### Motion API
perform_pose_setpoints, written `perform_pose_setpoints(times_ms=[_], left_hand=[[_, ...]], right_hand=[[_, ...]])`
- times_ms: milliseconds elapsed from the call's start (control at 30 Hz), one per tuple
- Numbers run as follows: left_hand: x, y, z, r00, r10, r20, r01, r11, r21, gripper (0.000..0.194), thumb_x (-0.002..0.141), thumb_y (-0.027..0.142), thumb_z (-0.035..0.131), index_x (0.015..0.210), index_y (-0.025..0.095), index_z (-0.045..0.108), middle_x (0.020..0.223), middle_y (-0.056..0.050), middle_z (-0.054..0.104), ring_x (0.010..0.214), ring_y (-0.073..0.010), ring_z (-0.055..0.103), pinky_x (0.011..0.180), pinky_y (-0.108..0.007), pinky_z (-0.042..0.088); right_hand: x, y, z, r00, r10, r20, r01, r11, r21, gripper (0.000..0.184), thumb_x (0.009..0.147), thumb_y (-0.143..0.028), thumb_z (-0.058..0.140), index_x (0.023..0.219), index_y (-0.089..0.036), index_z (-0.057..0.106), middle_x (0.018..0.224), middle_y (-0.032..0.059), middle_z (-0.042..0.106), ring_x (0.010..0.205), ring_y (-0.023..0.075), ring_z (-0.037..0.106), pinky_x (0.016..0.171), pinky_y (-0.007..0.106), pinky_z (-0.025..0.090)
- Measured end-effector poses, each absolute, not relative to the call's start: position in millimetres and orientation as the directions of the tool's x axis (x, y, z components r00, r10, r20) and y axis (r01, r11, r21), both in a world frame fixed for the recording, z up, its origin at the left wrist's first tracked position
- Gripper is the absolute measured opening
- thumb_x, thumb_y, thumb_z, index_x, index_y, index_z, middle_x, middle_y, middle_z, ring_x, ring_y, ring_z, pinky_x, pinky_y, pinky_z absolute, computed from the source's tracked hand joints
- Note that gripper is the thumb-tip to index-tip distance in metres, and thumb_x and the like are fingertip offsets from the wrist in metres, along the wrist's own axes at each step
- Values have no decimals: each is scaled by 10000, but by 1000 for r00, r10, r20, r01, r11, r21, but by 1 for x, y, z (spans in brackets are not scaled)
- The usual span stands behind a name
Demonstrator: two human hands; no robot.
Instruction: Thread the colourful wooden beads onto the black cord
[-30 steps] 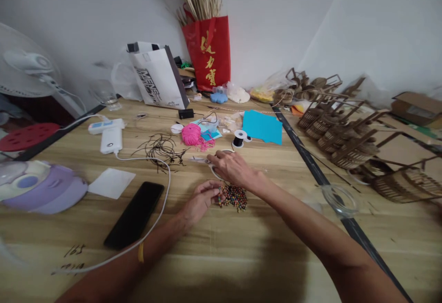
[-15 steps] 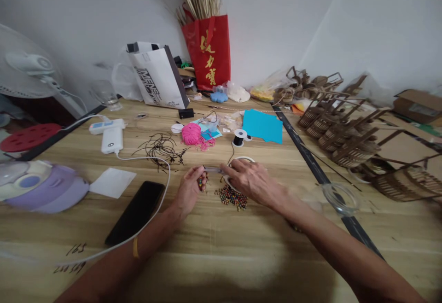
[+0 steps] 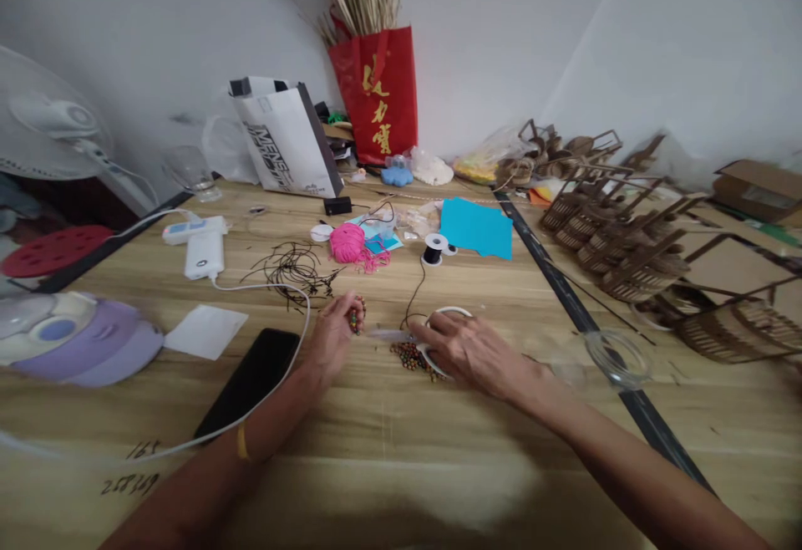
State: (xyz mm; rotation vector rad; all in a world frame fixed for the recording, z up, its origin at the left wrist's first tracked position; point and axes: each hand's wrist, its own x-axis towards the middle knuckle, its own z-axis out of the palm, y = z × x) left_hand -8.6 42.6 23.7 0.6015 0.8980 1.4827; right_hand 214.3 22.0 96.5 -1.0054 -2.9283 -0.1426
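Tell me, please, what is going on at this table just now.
A person's left hand holds a small bunch of coloured beads, while the right hand grips white-handled scissors, their blades pointing toward the left hand. Loose beads lie in a pile beside the right hand, and dark cord trails toward it from a spool farther back.

scissors (image 3: 389,334) beside the bead pile (image 3: 408,357): blades blurred, handles partly hidden under the right hand (image 3: 471,353). far left of the pile, fan (image 3: 56,119) cut off by picture edge.
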Motion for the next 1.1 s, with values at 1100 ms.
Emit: perform_pose_setpoints(times_ms=[1100], left_hand=[[-3, 31, 44, 132, 989, -59, -588, 126, 799, 217, 670, 162, 741, 879, 150, 685, 789, -40, 698, 828, -168, 633, 800, -295, 437]], right_hand=[[233, -41, 54, -617, 775, 139, 567, 560, -604, 558, 921, -241, 469, 1430, -233, 241, 1360, 127, 396, 1164, 229, 491, 949, 382, 462]])
